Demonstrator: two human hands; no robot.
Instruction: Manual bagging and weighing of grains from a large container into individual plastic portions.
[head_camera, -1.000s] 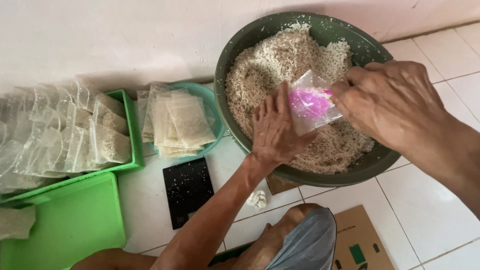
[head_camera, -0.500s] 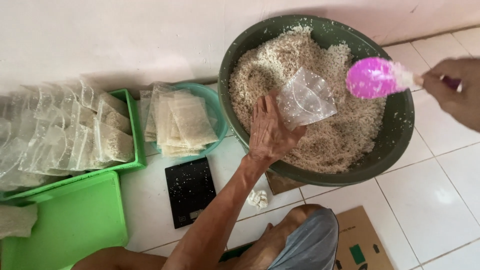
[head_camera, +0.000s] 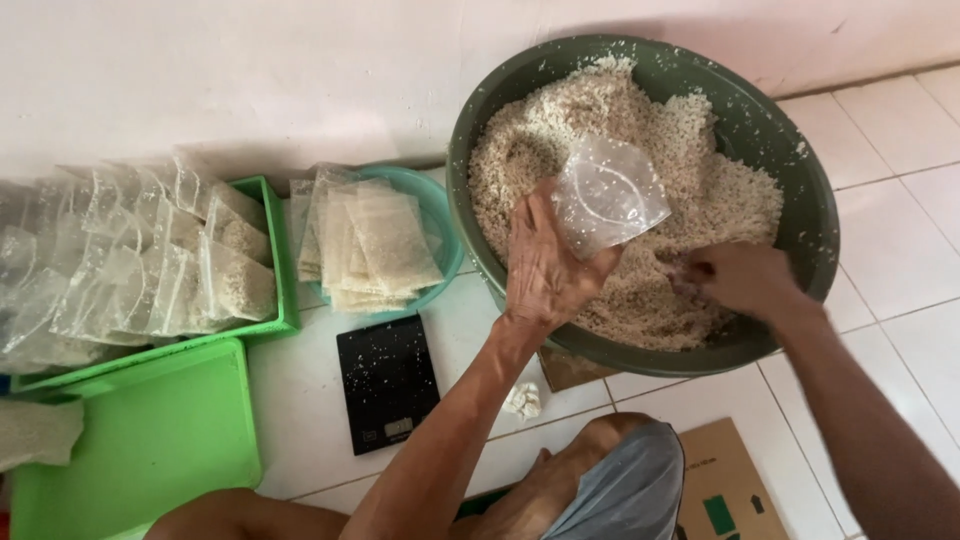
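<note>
Head camera looking down at my two bare arms reaching into a large dark green basin heaped with pale crumbly grain, which sits on a white tiled floor against a wall. My left hand stretches forward from a straight forearm, palm down, fingers pinched on the lower edge of a small clear plastic bag held open above the grain. My right hand comes in from the right, wrist bent, its fingers curled and buried in the grain, so I cannot tell what they grip. Left of the basin lie a teal bowl of filled packets, a black digital scale and a green tray of bagged portions.
</note>
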